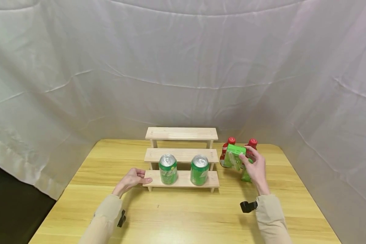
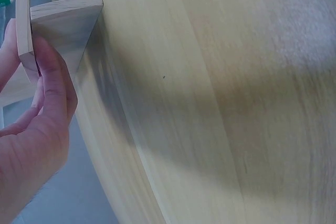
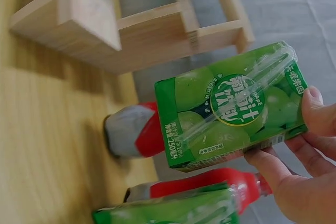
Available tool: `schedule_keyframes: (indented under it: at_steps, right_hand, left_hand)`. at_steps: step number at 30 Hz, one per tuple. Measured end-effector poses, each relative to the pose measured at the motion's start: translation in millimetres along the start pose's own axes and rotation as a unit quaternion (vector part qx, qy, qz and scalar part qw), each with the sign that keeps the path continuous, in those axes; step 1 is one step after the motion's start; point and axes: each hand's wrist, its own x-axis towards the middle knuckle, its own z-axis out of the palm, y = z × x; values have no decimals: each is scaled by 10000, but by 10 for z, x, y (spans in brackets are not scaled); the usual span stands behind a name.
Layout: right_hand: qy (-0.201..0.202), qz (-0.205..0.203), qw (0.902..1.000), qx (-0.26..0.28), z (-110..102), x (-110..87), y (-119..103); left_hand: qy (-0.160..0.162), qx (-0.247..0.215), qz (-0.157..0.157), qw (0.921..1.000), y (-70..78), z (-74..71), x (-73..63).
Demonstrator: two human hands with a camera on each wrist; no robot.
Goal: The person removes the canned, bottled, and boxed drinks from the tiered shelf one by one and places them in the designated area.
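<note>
My right hand (image 1: pixel 256 168) holds a green grape juice box (image 3: pixel 231 103) by its top end, raised off the table, with a clear-wrapped straw on its face. With thumb and fingers, my left hand (image 1: pixel 133 178) pinches the left end of the lowest step of a three-step wooden rack (image 1: pixel 183 154). On that step stand two green soda cans, a left can (image 1: pixel 168 169) and a right can (image 1: pixel 199 170). Beneath the right hand, a second green juice box (image 1: pixel 246 174) stands on the table, partly hidden by the hand.
Two red-capped bottles, a left bottle (image 1: pixel 224 151) and a right bottle (image 1: pixel 252 143), stand right of the rack behind the juice boxes. The wooden table (image 1: pixel 183 217) meets a grey cloth curtain (image 1: pixel 183 81) at the back and sides.
</note>
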Motion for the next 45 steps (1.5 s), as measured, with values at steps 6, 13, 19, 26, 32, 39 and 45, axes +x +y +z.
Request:
schedule_keyframes:
  at_steps: [6, 13, 19, 26, 32, 39, 45]
  right_hand:
    - [-74, -186, 9990, -394, 72, -47, 92]
    - [-20, -122, 9941, -1075, 163, -75, 207]
    - [131, -162, 9918, -1257, 226, -98, 272]
    - [-48, -130, 9925, -1217, 265, -107, 333]
    - [-123, -64, 9924, -1227, 287, -119, 380]
    - [-237, 152, 9927, -1176, 282, -131, 428]
    - [-359, 272, 9905, -1302, 281, -151, 442]
  left_hand:
    - [-31, -39, 25, 10000, -8, -3, 6]
    - [5, 49, 12, 10000, 3, -9, 2]
    - [19, 43, -11, 10000, 2, -4, 0]
    - [50, 14, -43, 10000, 5, 3, 7]
    - [5, 14, -48, 10000, 11, 9, 5]
    - [17, 24, -77, 10000, 15, 5, 14]
    - [6, -10, -89, 10000, 8, -6, 6]
